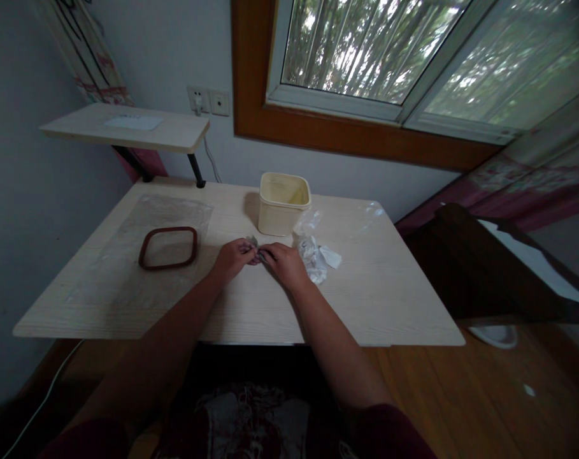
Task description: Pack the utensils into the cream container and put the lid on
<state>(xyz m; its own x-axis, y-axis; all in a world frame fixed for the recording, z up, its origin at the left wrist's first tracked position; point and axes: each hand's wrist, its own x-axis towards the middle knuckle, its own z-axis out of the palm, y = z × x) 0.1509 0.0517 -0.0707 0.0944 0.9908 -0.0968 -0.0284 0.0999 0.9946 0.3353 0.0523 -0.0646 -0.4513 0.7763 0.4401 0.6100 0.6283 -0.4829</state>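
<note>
My left hand [234, 257] and my right hand [283, 262] meet at the middle of a light wooden table [375, 306]. Both pinch a small grey-white crumpled item [253, 243] between their fingertips; I cannot make out what it is. Just right of my right hand lies a crumpled clear plastic wrapper [313, 255] with a white scrap of paper [330, 257]. A cream square plastic tub [283, 203] stands open just behind the hands.
A dark red-brown square ring, like a lid seal [168, 248], lies on a clear plastic sheet [127, 280] at the left. A raised shelf [127, 127] sits at the back left corner. A dark chair [485, 268] stands to the right, under a window.
</note>
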